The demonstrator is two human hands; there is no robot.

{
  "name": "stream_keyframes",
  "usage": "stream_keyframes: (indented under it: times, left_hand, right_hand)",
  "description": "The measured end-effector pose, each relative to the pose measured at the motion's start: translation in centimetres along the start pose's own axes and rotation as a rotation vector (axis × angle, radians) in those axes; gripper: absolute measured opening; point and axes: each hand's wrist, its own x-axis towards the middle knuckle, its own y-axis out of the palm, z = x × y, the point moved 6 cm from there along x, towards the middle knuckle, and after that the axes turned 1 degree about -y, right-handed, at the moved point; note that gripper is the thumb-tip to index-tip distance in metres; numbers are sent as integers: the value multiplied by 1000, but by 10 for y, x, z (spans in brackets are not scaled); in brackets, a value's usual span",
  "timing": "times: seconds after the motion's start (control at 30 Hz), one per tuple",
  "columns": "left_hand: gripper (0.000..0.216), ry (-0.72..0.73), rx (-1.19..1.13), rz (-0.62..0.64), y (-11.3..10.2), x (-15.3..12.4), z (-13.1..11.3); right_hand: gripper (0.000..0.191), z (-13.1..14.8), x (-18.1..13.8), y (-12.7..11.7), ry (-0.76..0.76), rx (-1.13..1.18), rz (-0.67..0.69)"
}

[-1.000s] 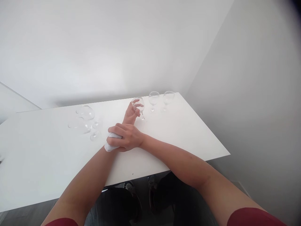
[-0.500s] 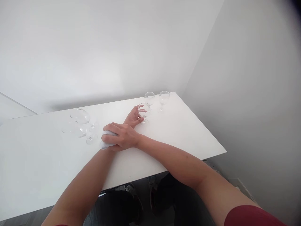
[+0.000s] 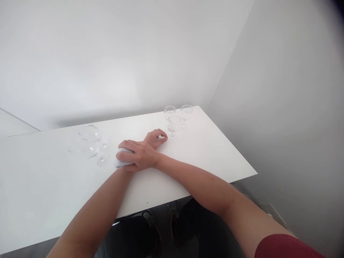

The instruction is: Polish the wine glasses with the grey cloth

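My left hand (image 3: 156,138) reaches under my right wrist, fingers curled with thumb and fingertips apart. Its fingertips are at the foot of a stemmed glass (image 3: 174,124) standing upright; whether they touch it I cannot tell. Behind that glass stand two more upright stemmed glasses, one (image 3: 170,111) overlapping it in view and another (image 3: 186,112) to the right. Crossed over my left forearm, my right hand (image 3: 139,154) is closed on a white cloth (image 3: 124,163), bunched under its fingers.
On the left of the white table (image 3: 48,186), two stemmed glasses lie on their sides, a far one (image 3: 94,133) and a nearer one (image 3: 90,150), mouths leftward. A wall backs the table, and another rises beyond its right edge.
The front upright glass has shifted to the right, beside the other two. My left hand has come off its bowl and is lower, by its foot. My right hand keeps the cloth.
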Motion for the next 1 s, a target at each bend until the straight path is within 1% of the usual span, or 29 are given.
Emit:
stream_keyframes:
  times: [0.07,0.17,0.33,0.4,0.5,0.53,0.57,0.7,0.77,0.87,1.0]
  left_hand:
    - [19,5,74,34,6,2,3]
    - [21,37,113,148,16,3,4]
    - [32,127,143,341,29,-3,-6]
    - [33,142,137,354,32,-5,-11]
    - [37,149,161,296,33,-6,-15]
    - [39,148,188,296,34,-6,-16]
    - [42,144,226,321,36,-6,-17]
    - [49,99,410,511,44,-7,-18]
    - [51,80,451,572,45,-7,-19]
    - [50,75,459,624,46,-7,-20]
    - [50,68,443,658,51,-7,-21]
  right_hand:
    - [21,0,0,-1,7,2,-14]
    - [22,3,0,-5,-12,11,-52]
    - [23,4,1,-7,-7,1,-44]
    - [24,5,2,-7,-3,1,-33]
    - [25,6,2,-5,-3,-1,-1]
    - [25,6,2,-4,0,-3,9]
    - [25,6,2,-4,4,-4,16]
    - [25,7,3,-3,-3,-6,43]
    - [25,7,3,-3,-4,-10,68]
    - [25,7,4,-4,4,-15,81]
    - [25,9,5,-10,-11,-3,29]
